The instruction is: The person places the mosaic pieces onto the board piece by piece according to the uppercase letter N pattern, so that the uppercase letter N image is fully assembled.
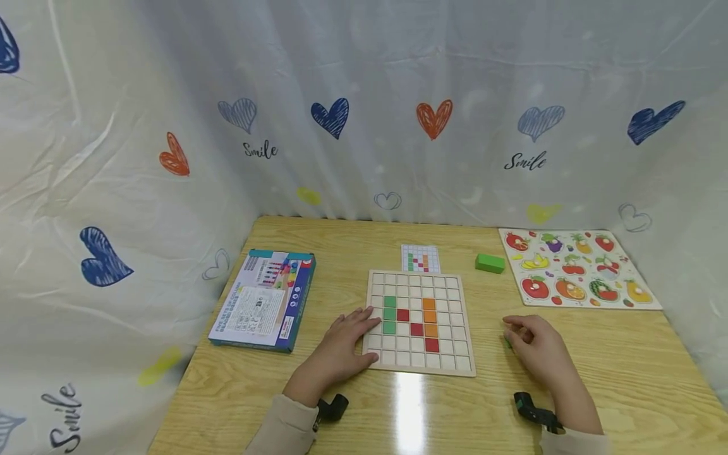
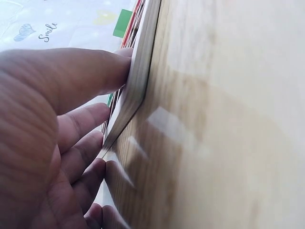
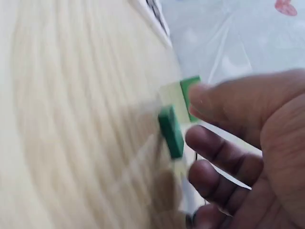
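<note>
My left hand (image 1: 347,338) rests along the left edge of a wooden grid board (image 1: 466,363), its fingers extended and its thumb (image 2: 102,71) at the near corner. On the board sit three green tiles (image 1: 389,314), three orange tiles (image 1: 430,317) and three red tiles (image 1: 417,329). My right hand (image 1: 537,344) hovers low over the table right of the board, fingers loosely bent. A small green tile (image 3: 171,133) shows just off its fingertips in the right wrist view, blurred, with thumb and index finger apart. In the head view that tile is mostly hidden by the hand.
A small pattern card (image 1: 421,258) lies behind the board. Right of it is a green block (image 1: 490,263), then a fruit puzzle board (image 1: 586,268) at the back right. A flat boxed set (image 1: 261,300) lies on the left. A printed curtain (image 1: 387,158) hangs behind the table.
</note>
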A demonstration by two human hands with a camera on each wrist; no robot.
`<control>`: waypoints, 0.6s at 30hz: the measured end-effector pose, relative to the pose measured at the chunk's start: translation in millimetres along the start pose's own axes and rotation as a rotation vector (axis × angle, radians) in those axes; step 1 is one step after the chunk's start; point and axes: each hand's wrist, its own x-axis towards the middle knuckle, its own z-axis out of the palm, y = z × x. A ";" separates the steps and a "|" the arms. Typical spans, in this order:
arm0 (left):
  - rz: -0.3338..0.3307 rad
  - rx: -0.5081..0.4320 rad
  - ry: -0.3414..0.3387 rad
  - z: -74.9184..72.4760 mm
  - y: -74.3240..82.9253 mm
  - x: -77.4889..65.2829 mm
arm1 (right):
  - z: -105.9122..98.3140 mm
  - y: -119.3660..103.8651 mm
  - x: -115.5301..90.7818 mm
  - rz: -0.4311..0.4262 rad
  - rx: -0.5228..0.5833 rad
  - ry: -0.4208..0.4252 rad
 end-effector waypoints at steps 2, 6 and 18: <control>0.002 -0.002 0.002 -0.9 0.0 -0.2 | -2.3 10.3 -2.1 -0.021 -0.001 -0.040; 0.013 0.001 0.008 -0.5 -0.9 0.1 | -4.1 19.2 -4.9 -0.068 -0.016 -0.069; 0.020 0.004 0.008 0.0 -1.3 0.9 | -13.6 24.7 -8.2 -0.067 -0.025 -0.110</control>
